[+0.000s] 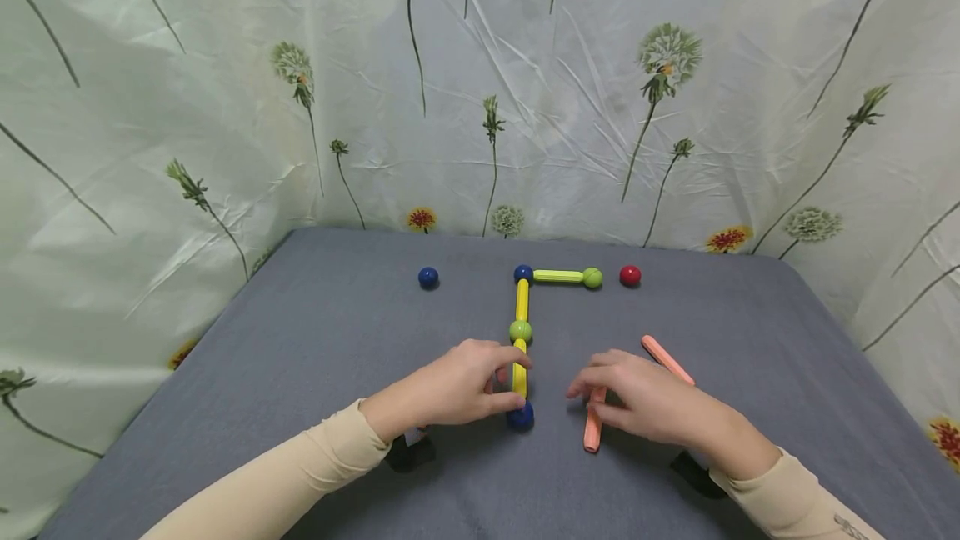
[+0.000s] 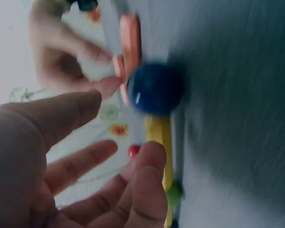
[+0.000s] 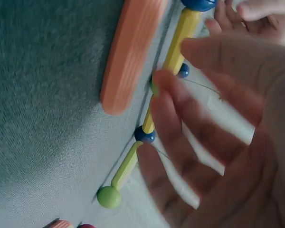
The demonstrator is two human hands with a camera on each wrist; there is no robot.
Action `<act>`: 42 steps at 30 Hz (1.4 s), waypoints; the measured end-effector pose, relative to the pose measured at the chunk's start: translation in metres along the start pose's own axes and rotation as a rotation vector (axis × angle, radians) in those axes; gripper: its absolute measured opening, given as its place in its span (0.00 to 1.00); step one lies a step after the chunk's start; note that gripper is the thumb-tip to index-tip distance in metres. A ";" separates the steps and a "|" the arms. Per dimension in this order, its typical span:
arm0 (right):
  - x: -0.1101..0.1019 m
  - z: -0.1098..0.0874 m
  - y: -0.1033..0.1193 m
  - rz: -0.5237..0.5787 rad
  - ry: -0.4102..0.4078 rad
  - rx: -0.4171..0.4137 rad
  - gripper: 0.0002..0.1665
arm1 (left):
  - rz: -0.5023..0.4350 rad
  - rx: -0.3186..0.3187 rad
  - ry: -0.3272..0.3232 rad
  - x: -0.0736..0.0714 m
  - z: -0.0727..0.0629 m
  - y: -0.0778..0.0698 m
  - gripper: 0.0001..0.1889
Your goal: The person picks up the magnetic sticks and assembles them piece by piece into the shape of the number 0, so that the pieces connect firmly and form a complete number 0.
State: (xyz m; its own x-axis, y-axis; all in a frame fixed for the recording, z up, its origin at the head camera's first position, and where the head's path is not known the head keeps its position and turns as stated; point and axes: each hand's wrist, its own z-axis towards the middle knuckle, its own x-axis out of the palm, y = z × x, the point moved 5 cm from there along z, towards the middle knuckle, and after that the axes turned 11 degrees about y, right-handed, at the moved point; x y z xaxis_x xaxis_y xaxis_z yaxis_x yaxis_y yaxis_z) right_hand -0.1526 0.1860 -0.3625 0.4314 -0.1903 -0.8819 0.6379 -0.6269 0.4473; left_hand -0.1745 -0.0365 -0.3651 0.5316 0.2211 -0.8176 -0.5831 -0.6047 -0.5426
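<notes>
A chain of toy rods and balls lies on the cloth. Its near end is a blue ball (image 1: 521, 417) on a yellow rod (image 1: 521, 377); a green ball (image 1: 521, 332) links that to another yellow rod (image 1: 522, 300). My left hand (image 1: 468, 386) hovers beside the near rod and ball, thumb and fingers apart in the left wrist view, gripping nothing. Over a coral rod (image 1: 592, 435) is my right hand (image 1: 645, 398), partly hiding it. The right wrist view shows its fingers loosely spread, with the coral rod (image 3: 133, 57) lying apart from them.
At the chain's far corner, a blue ball (image 1: 523, 273) joins a lime rod (image 1: 558, 277) ending in a green ball (image 1: 592, 277). A red ball (image 1: 630, 276) and a loose blue ball (image 1: 428, 277) lie at either side. Another coral rod (image 1: 666, 358) lies beyond my right hand.
</notes>
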 end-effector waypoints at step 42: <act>0.003 -0.021 -0.038 0.028 -0.085 0.605 0.18 | -0.017 -0.027 -0.189 0.045 -0.020 -0.014 0.15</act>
State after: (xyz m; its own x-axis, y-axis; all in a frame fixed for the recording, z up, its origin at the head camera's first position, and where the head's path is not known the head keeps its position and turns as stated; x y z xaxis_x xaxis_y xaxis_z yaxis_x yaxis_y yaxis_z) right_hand -0.1620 0.2253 -0.3795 0.3749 -0.2570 -0.8907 0.1403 -0.9340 0.3285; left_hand -0.1306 -0.0332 -0.3903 0.4148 0.3695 -0.8315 -0.5571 -0.6194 -0.5532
